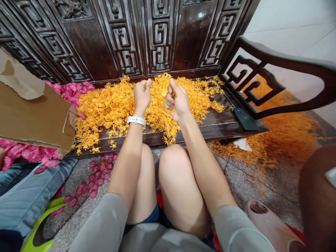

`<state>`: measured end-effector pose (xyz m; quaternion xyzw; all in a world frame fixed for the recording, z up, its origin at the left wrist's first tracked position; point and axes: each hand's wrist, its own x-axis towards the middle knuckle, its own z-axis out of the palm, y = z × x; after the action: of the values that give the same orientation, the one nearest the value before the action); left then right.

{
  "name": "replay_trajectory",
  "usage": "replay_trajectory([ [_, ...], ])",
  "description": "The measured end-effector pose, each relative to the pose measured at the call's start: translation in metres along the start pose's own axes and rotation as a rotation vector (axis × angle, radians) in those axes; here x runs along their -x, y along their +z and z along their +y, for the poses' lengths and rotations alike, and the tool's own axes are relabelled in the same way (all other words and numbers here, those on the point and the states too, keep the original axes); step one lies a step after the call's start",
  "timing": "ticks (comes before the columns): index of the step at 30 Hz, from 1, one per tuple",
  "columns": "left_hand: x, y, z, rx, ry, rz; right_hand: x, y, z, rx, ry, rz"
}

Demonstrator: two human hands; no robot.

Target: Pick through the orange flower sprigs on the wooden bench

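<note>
A long heap of orange-yellow plastic flower pieces point(110, 105) covers the dark wooden bench point(217, 124). Over the heap's middle, my left hand point(142, 93) is closed, thumb pressed to the fingers, with a pale watch on the wrist. To its right, my right hand point(178, 99) has its fingers curled and the thumb against the index finger. Whatever either hand pinches is too small to make out. A gap separates the two hands, and a thin orange stem lies just below my right hand.
At left, a cardboard box point(34, 112) stands by pink flowers point(75, 91) and a person's jeans point(39, 192). A phone point(245, 119) lies near the curved armrest point(286, 57). Orange pieces point(286, 133) pile beyond it; pink pieces point(97, 175) dot the floor. Another person's leg point(317, 196) is at right.
</note>
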<state>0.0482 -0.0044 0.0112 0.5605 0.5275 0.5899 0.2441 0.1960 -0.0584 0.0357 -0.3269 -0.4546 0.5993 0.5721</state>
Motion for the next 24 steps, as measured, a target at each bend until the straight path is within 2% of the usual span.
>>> replay_trajectory([
  [3,0.007,-0.006,0.008,-0.003,-0.002,0.110,-0.001,0.000,0.002,0.028,0.019,-0.010],
  [5,0.010,-0.006,0.011,-0.008,-0.011,0.126,0.001,0.002,0.002,0.046,0.032,-0.026],
  [11,0.007,-0.002,0.003,-0.097,-0.004,-0.006,0.003,0.004,0.003,0.056,0.029,-0.011],
  [13,0.008,-0.003,0.004,-0.008,-0.024,-0.089,0.001,0.000,0.005,0.032,0.004,0.020],
  [17,0.015,-0.004,0.014,0.243,-0.088,-0.425,-0.004,-0.009,0.010,-0.043,-0.036,0.061],
  [19,0.019,-0.001,0.020,0.304,-0.065,-0.497,-0.005,-0.011,0.011,-0.069,-0.033,0.068],
  [24,0.025,0.017,0.026,0.505,-0.096,-0.324,-0.003,0.001,0.001,-0.122,0.022,0.040],
])
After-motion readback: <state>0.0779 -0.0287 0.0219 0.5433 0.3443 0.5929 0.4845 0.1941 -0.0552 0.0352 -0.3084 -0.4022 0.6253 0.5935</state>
